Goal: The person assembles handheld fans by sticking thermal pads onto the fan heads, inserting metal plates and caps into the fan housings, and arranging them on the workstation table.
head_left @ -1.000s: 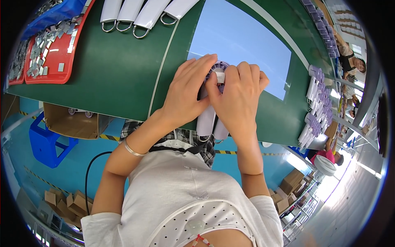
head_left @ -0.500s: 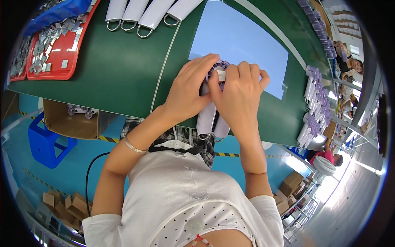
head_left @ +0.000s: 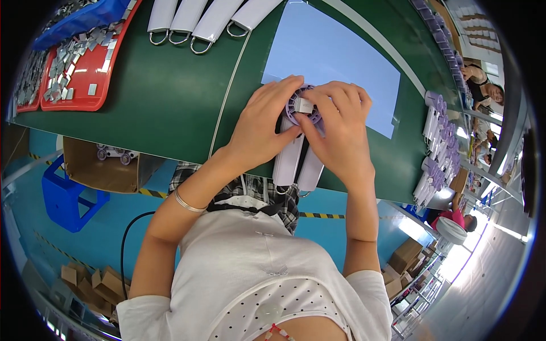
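Note:
Near the front edge of the table, both hands are at the round, slatted lilac head [head_left: 292, 105] of what looks like a handheld fan. My left hand [head_left: 263, 123] curves around the left side of the head, with its fingers closed against the rim. My right hand [head_left: 342, 128] is on the other side. Its thumb and forefinger pinch a small whitish rectangular block [head_left: 305, 106] over the middle of the head. Two pale handles [head_left: 288, 159] with metal loops point toward me below the hands. How the second one's upper end lies is hidden by my right hand.
A light-blue mat [head_left: 335, 57] lies beyond my hands. Several white handles [head_left: 219, 20] with metal loops rest at the far side. Red trays [head_left: 85, 94] of small metal pieces and a blue bin [head_left: 85, 23] stand left. More lilac-headed fans [head_left: 438, 142] line the right edge. Co-workers sit beyond.
My right hand has turned and its fingers have shifted, so more of the whitish block and the slatted head shows. My left hand keeps almost the same place.

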`<state>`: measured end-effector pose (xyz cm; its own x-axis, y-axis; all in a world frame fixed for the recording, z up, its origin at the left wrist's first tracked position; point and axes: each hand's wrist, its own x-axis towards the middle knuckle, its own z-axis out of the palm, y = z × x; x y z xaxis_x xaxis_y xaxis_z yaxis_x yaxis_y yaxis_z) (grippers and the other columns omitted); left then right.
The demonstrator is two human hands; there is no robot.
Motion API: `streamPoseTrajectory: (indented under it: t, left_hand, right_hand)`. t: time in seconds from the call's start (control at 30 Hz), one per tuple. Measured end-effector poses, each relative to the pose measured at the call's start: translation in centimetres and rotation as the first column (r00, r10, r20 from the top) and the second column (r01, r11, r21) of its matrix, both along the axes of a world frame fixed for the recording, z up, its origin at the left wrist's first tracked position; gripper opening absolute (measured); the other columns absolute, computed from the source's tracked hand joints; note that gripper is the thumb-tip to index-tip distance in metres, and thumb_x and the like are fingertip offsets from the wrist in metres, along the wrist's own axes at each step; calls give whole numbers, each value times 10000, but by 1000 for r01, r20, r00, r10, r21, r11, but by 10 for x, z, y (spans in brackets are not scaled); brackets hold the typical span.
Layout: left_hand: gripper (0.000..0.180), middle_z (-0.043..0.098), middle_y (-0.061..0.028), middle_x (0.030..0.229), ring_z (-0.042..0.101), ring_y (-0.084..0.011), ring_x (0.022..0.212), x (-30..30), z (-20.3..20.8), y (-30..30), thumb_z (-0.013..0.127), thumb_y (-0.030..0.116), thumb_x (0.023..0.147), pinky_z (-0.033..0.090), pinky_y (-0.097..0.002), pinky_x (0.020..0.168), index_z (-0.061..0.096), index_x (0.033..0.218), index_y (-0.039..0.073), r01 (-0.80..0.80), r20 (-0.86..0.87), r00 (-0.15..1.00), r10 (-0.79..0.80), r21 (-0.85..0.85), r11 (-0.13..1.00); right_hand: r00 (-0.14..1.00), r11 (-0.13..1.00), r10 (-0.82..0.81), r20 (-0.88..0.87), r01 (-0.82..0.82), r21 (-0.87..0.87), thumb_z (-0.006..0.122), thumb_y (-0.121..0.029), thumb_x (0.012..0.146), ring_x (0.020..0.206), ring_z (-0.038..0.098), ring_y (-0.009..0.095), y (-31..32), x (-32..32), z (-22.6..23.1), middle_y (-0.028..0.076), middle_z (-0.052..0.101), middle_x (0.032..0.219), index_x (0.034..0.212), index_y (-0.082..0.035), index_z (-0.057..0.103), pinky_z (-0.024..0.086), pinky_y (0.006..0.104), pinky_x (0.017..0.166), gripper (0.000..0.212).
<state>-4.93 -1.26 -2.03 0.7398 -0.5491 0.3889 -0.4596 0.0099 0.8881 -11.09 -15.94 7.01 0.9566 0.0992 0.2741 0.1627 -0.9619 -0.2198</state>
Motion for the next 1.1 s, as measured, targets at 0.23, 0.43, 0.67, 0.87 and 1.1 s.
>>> streamPoseTrajectory:
  t: [0.23,0.43,0.67,0.87,1.1]
  left_hand:
    - [780,592,-167,1384,572,-381,1242,3,1,1,822,82,713,406,-490,1115,499,1421,34,6,-14,1000,-6,12,1000]
    - [771,593,-157,1393,563,-358,1284,-1,4,-1,826,32,683,468,-428,1069,536,1397,42,1,-100,995,-1,1,1000]
    - [780,567,-145,1437,566,-305,1298,-1,6,4,810,-1,722,461,-393,1077,510,1440,47,27,-171,985,-13,80,996]
    - [846,373,-274,1531,435,-453,1375,-13,12,10,790,63,743,305,-545,1164,387,1483,-16,-84,206,977,57,127,988]
    - [510,557,-126,1433,501,-315,1382,-63,17,12,764,204,819,324,-630,1125,641,1300,92,254,508,769,-388,314,915]
  right_hand:
    - [996,995,83,-15,-83,53,795,-66,725,1048,574,281,-8,8,-2,65,621,996,1001,-41,666,363,490,976,306]
    - [997,996,82,-1,-81,31,790,-54,696,1066,568,291,-7,6,-3,81,603,1007,991,-39,645,369,485,973,329]
    - [999,995,24,30,-26,94,802,-135,751,1151,558,254,-5,-5,-10,55,615,1120,1088,-71,659,364,474,999,371]
    - [814,810,-540,214,432,397,702,-70,870,1061,649,327,-79,-64,-25,139,702,1095,1131,-48,686,483,425,927,263]
    - [540,559,-829,142,806,196,660,-139,924,1097,597,319,-185,-134,-83,119,671,1157,1170,-103,726,432,437,974,257]
